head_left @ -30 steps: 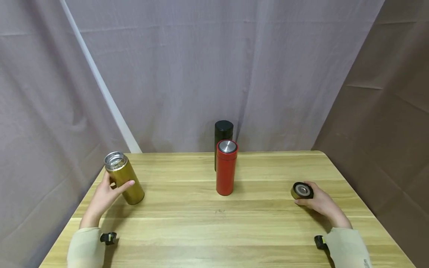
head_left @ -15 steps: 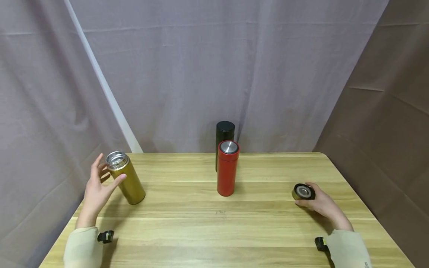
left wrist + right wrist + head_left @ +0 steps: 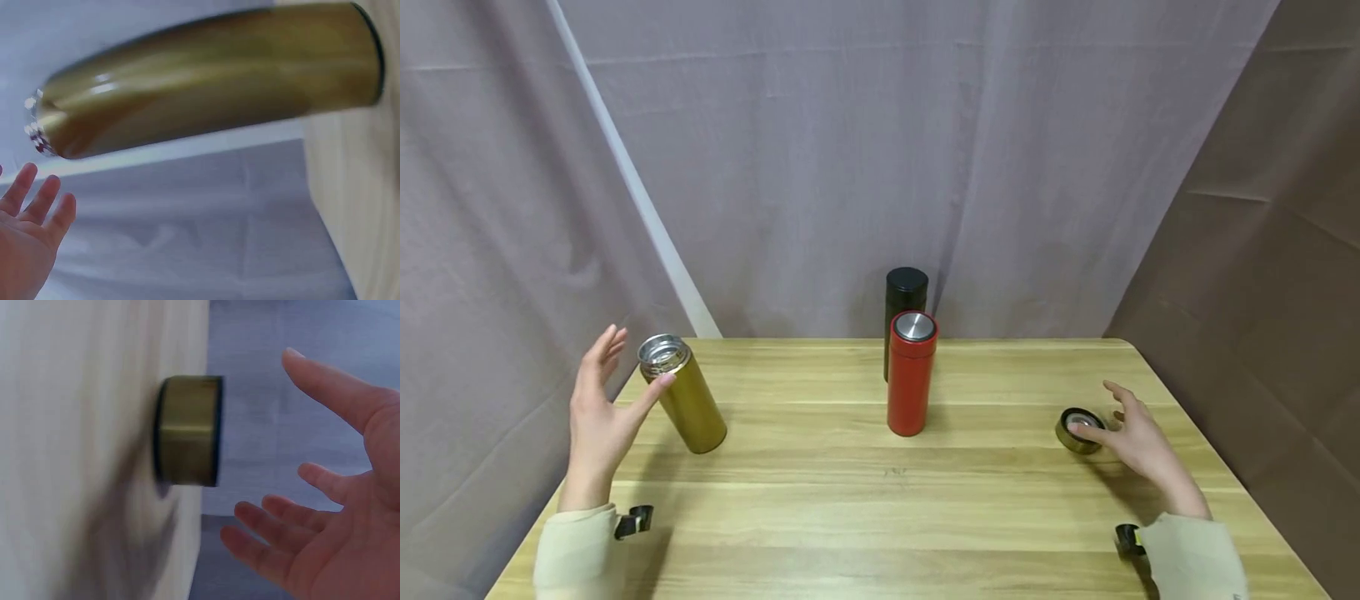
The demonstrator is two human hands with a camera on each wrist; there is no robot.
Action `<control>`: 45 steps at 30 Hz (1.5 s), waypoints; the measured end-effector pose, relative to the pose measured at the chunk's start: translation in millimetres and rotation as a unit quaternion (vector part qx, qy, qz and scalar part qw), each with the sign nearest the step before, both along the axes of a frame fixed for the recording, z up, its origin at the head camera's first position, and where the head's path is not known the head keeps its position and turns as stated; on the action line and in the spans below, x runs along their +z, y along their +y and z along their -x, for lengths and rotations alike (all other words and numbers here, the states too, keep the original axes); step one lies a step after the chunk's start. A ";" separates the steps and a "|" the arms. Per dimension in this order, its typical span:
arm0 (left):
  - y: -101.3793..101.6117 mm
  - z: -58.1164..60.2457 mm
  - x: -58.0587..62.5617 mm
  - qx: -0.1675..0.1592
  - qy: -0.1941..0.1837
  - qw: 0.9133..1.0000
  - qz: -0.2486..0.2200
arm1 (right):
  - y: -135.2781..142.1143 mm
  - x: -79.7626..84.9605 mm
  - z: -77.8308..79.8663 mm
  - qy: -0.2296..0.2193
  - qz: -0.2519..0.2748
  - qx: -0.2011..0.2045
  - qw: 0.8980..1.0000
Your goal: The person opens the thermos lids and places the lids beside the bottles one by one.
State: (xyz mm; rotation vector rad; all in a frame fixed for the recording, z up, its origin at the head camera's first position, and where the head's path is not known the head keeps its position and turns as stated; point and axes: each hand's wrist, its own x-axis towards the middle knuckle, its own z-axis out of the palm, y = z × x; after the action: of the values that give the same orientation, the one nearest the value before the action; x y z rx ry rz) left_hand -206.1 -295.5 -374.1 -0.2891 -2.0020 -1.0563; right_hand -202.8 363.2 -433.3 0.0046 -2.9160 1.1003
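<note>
A gold thermos bottle [image 3: 692,408] stands lidless at the left of the table, its silver threaded mouth facing up. My left hand [image 3: 601,425] is beside it, fingers spread and straight; in the left wrist view the fingers [image 3: 44,203] are apart from the bottle [image 3: 206,78]. On the right, the gold lid [image 3: 1078,440] lies on the table with its inner side up. Over and beside it is my right hand [image 3: 1142,442], with thumb and fingers extended. A gap shows between that hand [image 3: 337,531] and the lid [image 3: 189,431] in the right wrist view.
A red thermos [image 3: 912,387] with a silver-topped lid stands mid-table. Behind it, partly hidden, is a black thermos [image 3: 906,287]. Grey curtains [image 3: 820,167] hang beyond the wooden table [image 3: 820,525].
My left hand has let go of the gold bottle and drawn back to the left. My right hand has released the lid and lifted away from it.
</note>
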 end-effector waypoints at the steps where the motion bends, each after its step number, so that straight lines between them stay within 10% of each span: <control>1: 2.8 -1.4 2.7 -0.004 0.003 1.000 0.003 | -1.2 4.5 -0.5 0.005 0.006 0.000 1.000; 21: 51.4 1.3 5.7 -0.081 0.086 0.990 0.074 | -29.4 24.5 -8.4 0.080 0.052 0.009 0.995; 37: 105.8 15.0 -23.5 -0.177 -0.050 0.976 0.116 | -36.6 7.1 -6.3 0.058 0.027 0.050 0.997; 45: 132.9 17.1 -46.5 -0.247 -0.169 0.947 0.112 | -36.7 4.7 -5.3 0.046 0.015 0.061 0.997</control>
State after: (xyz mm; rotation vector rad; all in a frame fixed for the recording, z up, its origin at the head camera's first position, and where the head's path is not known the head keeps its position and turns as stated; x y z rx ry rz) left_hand -223.1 -162.5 -420.6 -0.8126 -2.4374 -1.2450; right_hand -197.4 326.5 -428.6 0.2301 -2.8502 1.1280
